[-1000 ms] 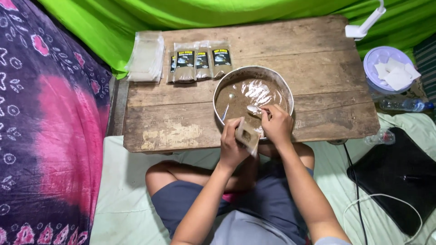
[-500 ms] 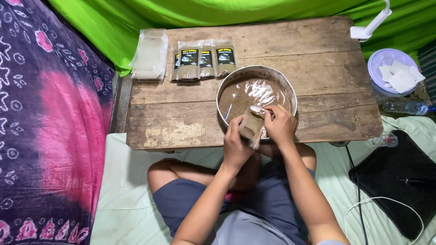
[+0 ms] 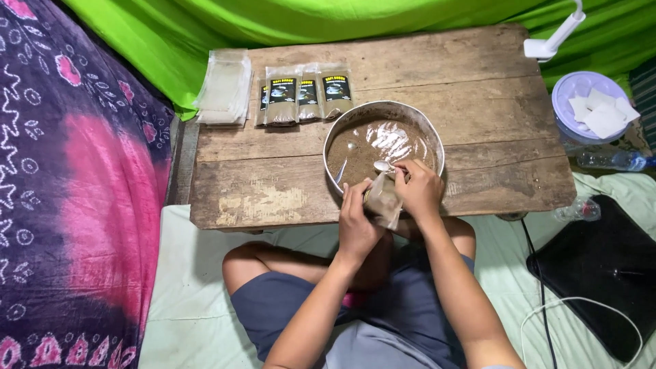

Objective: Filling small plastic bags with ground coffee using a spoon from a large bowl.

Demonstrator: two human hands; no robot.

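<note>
A round metal bowl (image 3: 338, 133) lined with clear plastic holds brown powder and stands on a low wooden table (image 3: 273, 184). My left hand (image 3: 357, 220) holds a small clear pouch (image 3: 384, 200) part-filled with powder at the bowl's near rim. My right hand (image 3: 420, 191) grips a metal spoon (image 3: 383, 166) just above the pouch's mouth. Three filled, labelled pouches (image 3: 301, 101) lie in a row behind the bowl. A stack of empty clear bags (image 3: 224, 85) lies to their left.
A white clip lamp (image 3: 555, 37) sits at the table's far right corner. A lidded plastic tub with paper slips (image 3: 588, 109), a bottle (image 3: 611, 160) and a black bag (image 3: 605, 266) lie to the right. Purple-pink cloth (image 3: 75, 184) hangs left.
My hands with the pouch and spoon have stayed at the bowl's near rim; the spoon has shifted slightly over the pouch's mouth.
</note>
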